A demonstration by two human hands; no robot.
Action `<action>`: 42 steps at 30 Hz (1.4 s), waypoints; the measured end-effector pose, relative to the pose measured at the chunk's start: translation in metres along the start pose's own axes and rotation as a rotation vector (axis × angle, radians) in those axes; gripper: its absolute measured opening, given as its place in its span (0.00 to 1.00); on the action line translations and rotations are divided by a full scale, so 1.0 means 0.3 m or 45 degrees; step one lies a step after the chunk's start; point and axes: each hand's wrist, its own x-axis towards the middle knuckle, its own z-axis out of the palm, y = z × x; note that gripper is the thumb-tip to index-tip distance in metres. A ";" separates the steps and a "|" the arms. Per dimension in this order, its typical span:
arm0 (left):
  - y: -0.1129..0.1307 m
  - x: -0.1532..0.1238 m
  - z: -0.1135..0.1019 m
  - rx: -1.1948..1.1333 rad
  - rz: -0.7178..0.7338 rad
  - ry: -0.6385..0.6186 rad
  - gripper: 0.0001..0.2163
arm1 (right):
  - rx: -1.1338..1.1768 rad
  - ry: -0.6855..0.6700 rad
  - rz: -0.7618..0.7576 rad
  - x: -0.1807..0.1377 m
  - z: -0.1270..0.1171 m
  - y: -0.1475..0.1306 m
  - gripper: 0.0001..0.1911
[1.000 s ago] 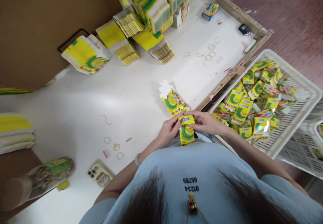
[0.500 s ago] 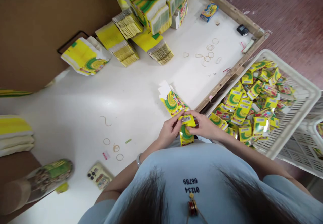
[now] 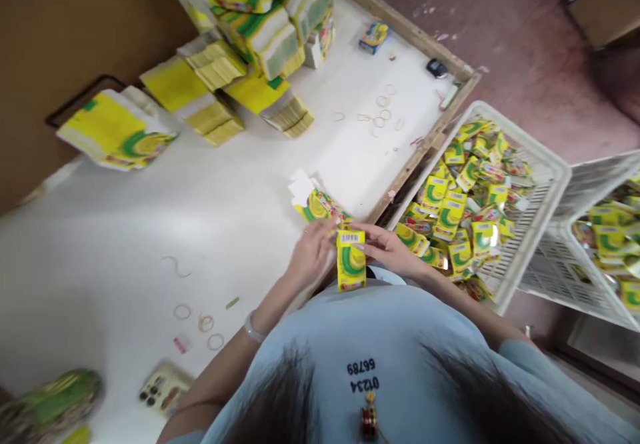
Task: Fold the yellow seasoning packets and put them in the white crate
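Observation:
A small yellow and green box (image 3: 351, 261) with a barcode on its upper end is gripped at its right side by my right hand (image 3: 387, 247). It hangs over the table's front edge, close to my shirt. My left hand (image 3: 311, 252) is off the box, just to its left, with its fingertips at the near end of a small stack of unfolded cartons (image 3: 320, 205). Those fingers are blurred, and whether they pinch a carton cannot be made out. White flaps show at the stack's far end.
At the right stands a white plastic basket (image 3: 543, 221) holding many small boxes, with a second basket (image 3: 583, 231) beyond it. Bundled cartons (image 3: 210, 64) are piled at the back left. Rubber bands (image 3: 205, 323) and a phone (image 3: 165, 389) lie on the table (image 3: 125, 231).
My left hand has come away from the box and moved left to the carton stack. The box's barcode end now lies in line with its front. The whole view has shifted.

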 end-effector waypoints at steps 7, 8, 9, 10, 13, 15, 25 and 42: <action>-0.222 0.330 -0.152 0.528 -0.270 0.309 0.21 | -1.082 1.046 -0.135 -0.209 -0.499 -0.095 0.40; -0.232 0.347 -0.161 0.517 -0.289 0.269 0.16 | -1.266 1.210 -0.110 -0.232 -0.539 -0.113 0.44; -0.234 0.356 -0.169 0.515 -0.286 0.231 0.11 | -1.403 1.324 -0.114 -0.241 -0.559 -0.126 0.47; -0.230 0.356 -0.175 0.529 -0.263 0.201 0.10 | -1.475 1.381 -0.157 -0.231 -0.558 -0.134 0.46; -0.186 0.330 -0.189 0.599 -0.078 0.194 0.13 | -1.331 1.203 -0.444 -0.105 -0.446 -0.128 0.32; -0.148 0.301 -0.199 0.598 0.077 0.252 0.16 | -1.155 0.966 -0.621 0.024 -0.304 -0.111 0.24; 0.038 0.145 -0.173 0.063 0.049 0.403 0.26 | -0.922 0.499 -0.909 0.353 0.178 -0.071 0.20; 0.043 0.017 0.064 -0.265 0.217 0.170 0.31 | -1.015 0.598 -0.888 0.226 0.150 -0.110 0.18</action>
